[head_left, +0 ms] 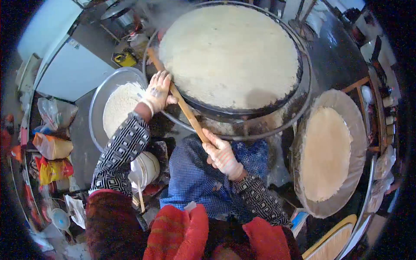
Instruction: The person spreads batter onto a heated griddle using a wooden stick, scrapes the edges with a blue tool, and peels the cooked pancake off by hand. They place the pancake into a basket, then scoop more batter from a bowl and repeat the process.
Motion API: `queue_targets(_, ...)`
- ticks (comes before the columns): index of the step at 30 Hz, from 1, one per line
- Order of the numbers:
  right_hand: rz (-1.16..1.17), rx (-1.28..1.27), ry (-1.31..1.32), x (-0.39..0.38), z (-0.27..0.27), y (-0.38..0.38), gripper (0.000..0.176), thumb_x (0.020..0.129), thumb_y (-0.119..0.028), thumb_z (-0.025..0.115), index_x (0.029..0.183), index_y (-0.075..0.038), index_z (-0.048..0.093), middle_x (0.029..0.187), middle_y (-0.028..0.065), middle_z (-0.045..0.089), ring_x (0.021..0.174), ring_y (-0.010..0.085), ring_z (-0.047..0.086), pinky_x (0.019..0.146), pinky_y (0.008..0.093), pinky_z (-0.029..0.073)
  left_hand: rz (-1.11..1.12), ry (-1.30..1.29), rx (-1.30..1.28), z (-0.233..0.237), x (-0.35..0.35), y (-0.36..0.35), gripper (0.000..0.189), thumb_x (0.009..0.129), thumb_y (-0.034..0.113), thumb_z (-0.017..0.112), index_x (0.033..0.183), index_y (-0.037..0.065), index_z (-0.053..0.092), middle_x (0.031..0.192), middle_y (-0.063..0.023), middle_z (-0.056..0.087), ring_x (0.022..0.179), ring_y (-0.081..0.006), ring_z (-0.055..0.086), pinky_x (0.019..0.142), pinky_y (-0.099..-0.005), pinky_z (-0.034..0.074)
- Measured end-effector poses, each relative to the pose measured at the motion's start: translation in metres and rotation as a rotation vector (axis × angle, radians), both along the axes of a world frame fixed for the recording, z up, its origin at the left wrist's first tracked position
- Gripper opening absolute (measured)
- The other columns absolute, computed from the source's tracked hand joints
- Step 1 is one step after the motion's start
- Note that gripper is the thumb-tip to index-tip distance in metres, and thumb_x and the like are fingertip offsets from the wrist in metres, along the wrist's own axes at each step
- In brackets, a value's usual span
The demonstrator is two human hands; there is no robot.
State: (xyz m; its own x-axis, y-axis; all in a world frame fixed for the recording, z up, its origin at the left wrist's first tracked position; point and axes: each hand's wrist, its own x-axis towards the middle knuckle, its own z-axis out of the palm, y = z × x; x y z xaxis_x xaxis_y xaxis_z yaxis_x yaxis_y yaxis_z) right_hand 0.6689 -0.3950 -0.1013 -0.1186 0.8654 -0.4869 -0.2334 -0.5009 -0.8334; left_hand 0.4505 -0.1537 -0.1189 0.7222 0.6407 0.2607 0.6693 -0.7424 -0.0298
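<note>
A long wooden stick [187, 112] slants from the griddle's left edge down toward my lap. My left hand [157, 92], in a pale glove, grips its upper part, thumb along the wood. Lower down, my gloved right hand [222, 155] is closed around its near end. Beyond the stick, a thin pale sheet of batter or pancake [229, 52] covers most of a large round griddle [242, 116]. Beside my left forearm stands a metal basin [94, 113] with a thick whitish batter [119, 106] in it.
At right, a round tray [359, 147] holds a tan flat pancake [326, 151]. A white bucket [147, 167] with a stick in it stands below my left arm. Several bags [53, 146] lie at far left. A raised metal ring [310, 86] runs around the griddle.
</note>
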Motion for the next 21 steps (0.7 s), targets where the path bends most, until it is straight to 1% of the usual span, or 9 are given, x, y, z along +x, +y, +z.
queue_targets(2, -0.008, -0.013, 0.049, 0.003, 0.001, -0.006, 0.047, 0.094, -0.017, 0.055, 0.139, -0.012, 0.045, 0.068, -0.0022, 0.052, 0.043, 0.0049, 0.044, 0.038, 0.0189, 0.036, 0.092, -0.199, 0.046, -0.001, -0.019, -0.025, 0.084, 0.077, 0.050, 0.063, 0.131, -0.008, 0.037, 0.135, -0.0306, 0.039, 0.126, -0.0460, 0.036, 0.109, -0.0504, 0.026)
queue_targets(4, -0.264, 0.340, -0.329, 0.015, -0.003, -0.014, 0.046, 0.093, -0.016, 0.054, 0.139, -0.013, 0.046, 0.068, -0.0027, 0.053, 0.044, 0.0045, 0.044, 0.038, 0.0189, 0.036, 0.084, -0.220, 0.010, 0.006, -0.028, -0.055, 0.069, 0.079, 0.034, 0.064, 0.132, -0.004, 0.040, 0.134, -0.0284, 0.040, 0.129, -0.0434, 0.033, 0.111, -0.0509, 0.023)
queue_targets(6, -0.288, 0.036, -0.251, 0.031, 0.012, 0.002, 0.046, 0.094, -0.015, 0.051, 0.139, -0.013, 0.046, 0.066, -0.0027, 0.050, 0.044, 0.0046, 0.044, 0.037, 0.0211, 0.036, 0.013, 0.140, -0.151, -0.028, -0.036, -0.065, 0.062, 0.075, 0.029, 0.065, 0.127, 0.000, 0.048, 0.132, -0.0251, 0.042, 0.130, -0.0409, 0.034, 0.112, -0.0513, 0.021)
queue_targets(8, -0.291, 0.095, -0.196, 0.024, -0.016, 0.018, 0.046, 0.094, -0.015, 0.051, 0.139, -0.012, 0.046, 0.065, -0.0029, 0.048, 0.044, 0.0049, 0.044, 0.037, 0.0218, 0.035, -0.014, 0.103, -0.060, -0.050, -0.029, -0.077, 0.046, 0.071, 0.032, 0.066, 0.106, 0.004, 0.057, 0.118, -0.0198, 0.051, 0.123, -0.0379, 0.040, 0.111, -0.0535, 0.022)
queue_targets(11, -0.177, 0.146, -0.102, 0.011, -0.002, 0.035, 0.046, 0.094, -0.014, 0.052, 0.139, -0.012, 0.046, 0.069, -0.0029, 0.049, 0.043, 0.0048, 0.043, 0.036, 0.0222, 0.034, 0.031, 0.072, -0.038, -0.052, -0.007, -0.099, 0.042, 0.067, 0.034, 0.069, 0.094, 0.005, 0.058, 0.105, -0.0168, 0.054, 0.113, -0.0361, 0.046, 0.110, -0.0540, 0.023)
queue_targets(16, -0.242, 0.142, -0.255, 0.016, -0.007, -0.001, 0.045, 0.091, -0.014, 0.057, 0.136, -0.013, 0.050, 0.071, -0.0016, 0.055, 0.044, 0.0065, 0.045, 0.039, 0.0234, 0.039, 0.134, -0.012, -0.134, -0.057, 0.050, -0.154, 0.043, 0.065, 0.036, 0.070, 0.093, 0.007, 0.058, 0.099, -0.0147, 0.054, 0.108, -0.0359, 0.048, 0.105, -0.0541, 0.028)
queue_targets(18, -0.158, -0.007, -0.071, 0.001, -0.009, -0.010, 0.044, 0.091, -0.013, 0.056, 0.135, -0.010, 0.051, 0.075, -0.0002, 0.057, 0.052, 0.0066, 0.050, 0.046, 0.0228, 0.044, 0.188, 0.065, -0.009, -0.078, 0.083, -0.177, 0.041, 0.076, 0.041, 0.061, 0.101, 0.009, 0.058, 0.101, -0.0129, 0.057, 0.109, -0.0320, 0.049, 0.106, -0.0517, 0.026)
queue_targets(19, -0.256, 0.332, 0.008, -0.023, -0.065, -0.002, 0.045, 0.092, -0.011, 0.059, 0.136, -0.008, 0.049, 0.089, -0.0027, 0.061, 0.053, 0.0023, 0.045, 0.044, 0.0180, 0.038, 0.162, -0.550, -0.464, -0.146, 0.095, -0.178, 0.044, 0.076, 0.040, 0.060, 0.106, 0.008, 0.056, 0.104, -0.0135, 0.056, 0.111, -0.0321, 0.048, 0.106, -0.0508, 0.026)
queue_targets(21, -0.129, 0.505, -0.333, -0.014, -0.042, -0.012, 0.044, 0.091, -0.009, 0.060, 0.134, -0.007, 0.051, 0.092, -0.0033, 0.059, 0.057, 0.0024, 0.045, 0.046, 0.0185, 0.037, -0.033, -0.729, -0.523, -0.133, 0.110, -0.202, 0.051, 0.076, 0.039, 0.058, 0.115, 0.007, 0.052, 0.110, -0.0148, 0.055, 0.115, -0.0332, 0.046, 0.106, -0.0491, 0.027)
